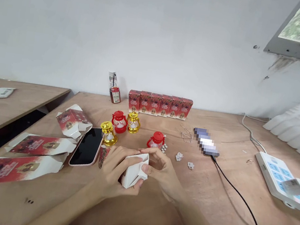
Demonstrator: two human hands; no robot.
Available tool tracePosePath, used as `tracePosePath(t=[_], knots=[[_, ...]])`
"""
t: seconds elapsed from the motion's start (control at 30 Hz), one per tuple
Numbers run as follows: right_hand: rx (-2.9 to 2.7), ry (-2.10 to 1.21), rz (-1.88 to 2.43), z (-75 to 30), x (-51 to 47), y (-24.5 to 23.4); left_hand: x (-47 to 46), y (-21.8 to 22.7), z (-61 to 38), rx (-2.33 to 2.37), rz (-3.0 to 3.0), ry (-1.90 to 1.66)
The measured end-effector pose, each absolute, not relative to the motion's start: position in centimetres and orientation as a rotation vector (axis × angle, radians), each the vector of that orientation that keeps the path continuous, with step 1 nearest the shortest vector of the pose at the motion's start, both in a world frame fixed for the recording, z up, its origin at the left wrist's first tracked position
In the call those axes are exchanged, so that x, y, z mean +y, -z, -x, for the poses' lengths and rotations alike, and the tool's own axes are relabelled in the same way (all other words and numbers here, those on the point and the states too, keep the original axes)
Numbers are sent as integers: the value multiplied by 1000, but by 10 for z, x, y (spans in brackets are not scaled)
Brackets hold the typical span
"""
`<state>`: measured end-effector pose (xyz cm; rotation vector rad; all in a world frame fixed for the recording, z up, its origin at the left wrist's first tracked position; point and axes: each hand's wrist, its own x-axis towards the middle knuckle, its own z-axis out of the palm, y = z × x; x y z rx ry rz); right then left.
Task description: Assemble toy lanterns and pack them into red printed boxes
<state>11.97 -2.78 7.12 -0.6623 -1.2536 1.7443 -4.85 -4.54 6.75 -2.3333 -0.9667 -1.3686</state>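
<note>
Above the front of the table, my left hand (116, 167) wraps round a small cardboard box (135, 170), its white flaps turned towards me. The fingers and thumb of my right hand (162, 170) pinch the flaps at its right side. Just beyond my hands stands a red mini lantern (157, 140). Further left are another red lantern (119, 122) and two gold lanterns, one nearer (108, 134) and one farther back (133, 123). Part of a red printed box (103, 154) shows beside my left hand. What the held box contains is hidden.
Flattened red boxes (23, 170) lie at left beside a pink-edged phone (87, 147). Several finished boxes (160, 105) line the wall near a bottle (115, 92). Wire handles (186, 134), small white pieces (179, 156), a cabled phone (206, 141) and a power strip (283, 181) are right.
</note>
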Motion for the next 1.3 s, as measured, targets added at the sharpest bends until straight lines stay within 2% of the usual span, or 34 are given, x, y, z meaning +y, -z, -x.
tracePosePath(t=[0.2, 0.37, 0.5, 0.63, 0.8, 1.3], knots=[[-1061, -1997, 608, -115, -32, -65, -47, -63, 48, -899, 2342, 1399], [-1118, -1811, 570, -108, -36, -62, -51, -62, 50, -781, 2346, 1362], [-1193, -1613, 512, -111, -32, -61, -57, -68, 52, -946, 2329, 1485], [-1201, -1474, 550, -115, -26, -58, -60, -79, 53, -1172, 2388, 1258], [-1284, -1434, 589, -116, -26, -57, -59, -84, 52, -1427, 2530, 1199], [-1279, -1405, 615, -118, -23, -55, -59, -73, 51, -1460, 2599, 1202]])
